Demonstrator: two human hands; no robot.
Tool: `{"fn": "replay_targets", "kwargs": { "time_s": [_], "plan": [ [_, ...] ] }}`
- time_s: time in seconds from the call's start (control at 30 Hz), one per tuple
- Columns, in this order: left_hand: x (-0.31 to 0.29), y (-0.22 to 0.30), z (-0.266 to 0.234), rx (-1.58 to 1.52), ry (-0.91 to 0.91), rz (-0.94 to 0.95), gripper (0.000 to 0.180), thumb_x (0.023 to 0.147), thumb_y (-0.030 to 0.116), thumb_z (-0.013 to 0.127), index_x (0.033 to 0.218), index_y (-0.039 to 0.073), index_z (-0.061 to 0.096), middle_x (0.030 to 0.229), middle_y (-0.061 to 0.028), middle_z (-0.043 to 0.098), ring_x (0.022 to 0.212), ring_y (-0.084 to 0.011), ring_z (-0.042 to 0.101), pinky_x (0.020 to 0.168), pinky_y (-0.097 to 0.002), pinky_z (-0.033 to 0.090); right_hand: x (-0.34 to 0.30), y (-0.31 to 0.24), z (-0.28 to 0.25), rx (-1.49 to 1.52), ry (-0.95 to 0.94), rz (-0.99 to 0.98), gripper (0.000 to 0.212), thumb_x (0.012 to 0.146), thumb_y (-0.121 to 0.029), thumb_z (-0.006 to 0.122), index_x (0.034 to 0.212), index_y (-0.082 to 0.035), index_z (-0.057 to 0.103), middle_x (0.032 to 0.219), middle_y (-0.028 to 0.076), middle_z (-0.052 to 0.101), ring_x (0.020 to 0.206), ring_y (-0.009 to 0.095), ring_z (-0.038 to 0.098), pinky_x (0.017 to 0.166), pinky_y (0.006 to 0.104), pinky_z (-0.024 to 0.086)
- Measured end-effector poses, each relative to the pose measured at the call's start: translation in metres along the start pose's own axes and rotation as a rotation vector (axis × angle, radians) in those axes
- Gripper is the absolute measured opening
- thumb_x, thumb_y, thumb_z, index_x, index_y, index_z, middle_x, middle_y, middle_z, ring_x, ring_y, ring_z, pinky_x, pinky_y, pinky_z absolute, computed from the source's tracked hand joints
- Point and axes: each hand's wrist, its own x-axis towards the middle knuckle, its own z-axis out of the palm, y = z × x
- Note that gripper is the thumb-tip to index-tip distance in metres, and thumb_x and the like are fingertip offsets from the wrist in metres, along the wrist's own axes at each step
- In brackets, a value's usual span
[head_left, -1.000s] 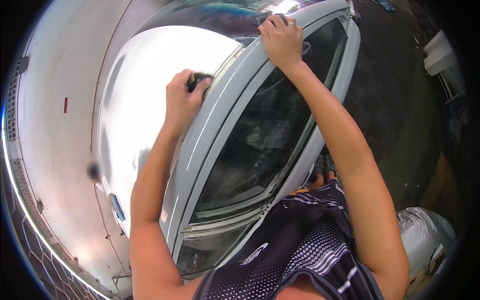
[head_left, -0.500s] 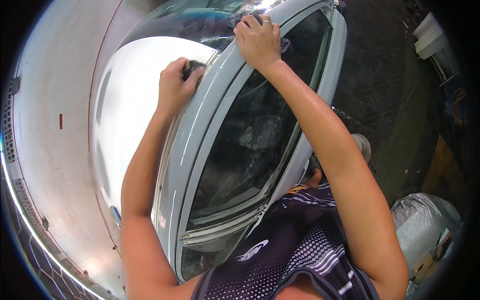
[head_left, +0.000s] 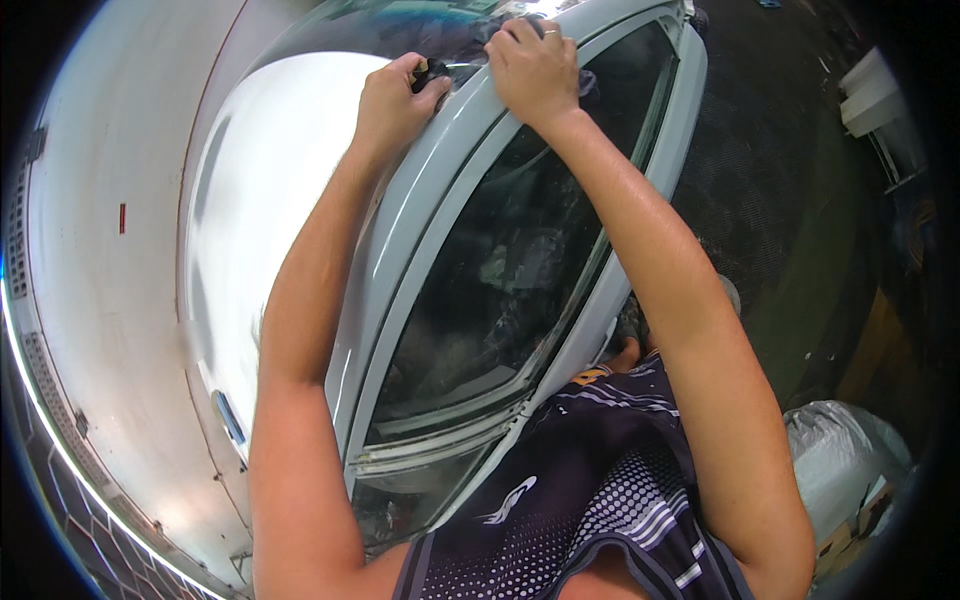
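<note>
A small black pad with a yellowish edge [head_left: 430, 75] is gripped between the thumb and fingers of my left hand [head_left: 388, 112]. That hand presses it to the front edge of the car's white roof [head_left: 275, 170], by the windshield [head_left: 385, 38]. Further forward, my right hand [head_left: 535, 78] curls over the grey roof rail [head_left: 410, 215] at the top of the side window [head_left: 500, 270]. Its fingers close on a dark object, mostly hidden beneath them. Some dark cloth [head_left: 590, 85] shows beside the wrist.
A pale wall panel [head_left: 110, 330] runs along the left, past the roof. On the right are a dark textured floor [head_left: 740, 200], a white stand [head_left: 868, 95] and a silvery plastic bag [head_left: 840, 450]. A bare foot [head_left: 627, 352] shows beside the car.
My left hand has slid forward along the roof edge with the black pad, toward the windshield and my right hand. The right hand keeps its place on the rail.
</note>
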Motion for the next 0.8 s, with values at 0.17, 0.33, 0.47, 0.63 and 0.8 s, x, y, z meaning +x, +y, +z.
{"fn": "replay_targets", "kwargs": {
  "time_s": [0.17,0.33,0.47,0.63,0.8],
  "plan": [
    [-0.070,-0.005,-0.055,0.096,-0.080,-0.097,0.033,0.091,0.027,0.081,0.092,-0.003,0.068,0.069,-0.0102,0.059,0.065,-0.0155,0.052,0.063,-0.0338,0.045,-0.001,0.009,0.004,0.021,-0.012,-0.004,0.016,0.095,-0.031,0.064,0.098,-0.018,0.074,0.113,-0.002,0.067,0.116,0.033,0.059,0.092,0.0516,0.047],
    [-0.200,-0.016,-0.114,0.128,0.043,-0.246,0.028,0.089,0.023,0.081,0.089,0.000,0.065,0.077,-0.0129,0.055,0.072,-0.0267,0.054,0.068,-0.0382,0.044,-0.001,0.007,-0.001,0.034,-0.065,0.011,0.017,0.096,-0.032,0.064,0.100,-0.018,0.074,0.116,-0.003,0.066,0.120,0.034,0.057,0.094,0.0518,0.047],
    [-0.298,-0.030,-0.170,0.201,0.053,-0.421,0.027,0.089,0.022,0.081,0.095,0.001,0.067,0.083,-0.0114,0.062,0.078,-0.0227,0.058,0.073,-0.0353,0.048,0.004,0.009,-0.004,0.054,-0.122,0.008,0.018,0.098,-0.032,0.063,0.102,-0.018,0.073,0.118,0.000,0.066,0.121,0.036,0.056,0.094,0.0539,0.049],
    [-0.442,-0.059,-0.227,0.106,0.887,-0.781,0.037,0.101,0.031,0.074,0.112,-0.004,0.069,0.101,-0.0080,0.071,0.090,-0.0167,0.063,0.085,-0.0325,0.052,0.041,0.021,-0.009,0.659,-0.337,0.241,0.038,0.094,-0.036,0.072,0.126,-0.016,0.073,0.122,0.010,0.066,0.121,0.036,0.059,0.102,0.0496,0.049],
    [-0.550,-0.040,-0.189,0.251,1.164,-0.985,0.046,0.106,0.039,0.064,0.119,-0.004,0.063,0.112,-0.0151,0.071,0.098,-0.0230,0.066,0.092,-0.0367,0.052,0.055,-0.023,-0.002,0.744,-0.689,-0.070,0.054,0.100,-0.040,0.067,0.149,-0.017,0.059,0.162,0.014,0.047,0.152,0.030,0.041,0.123,0.0420,0.034]
  ]
}}
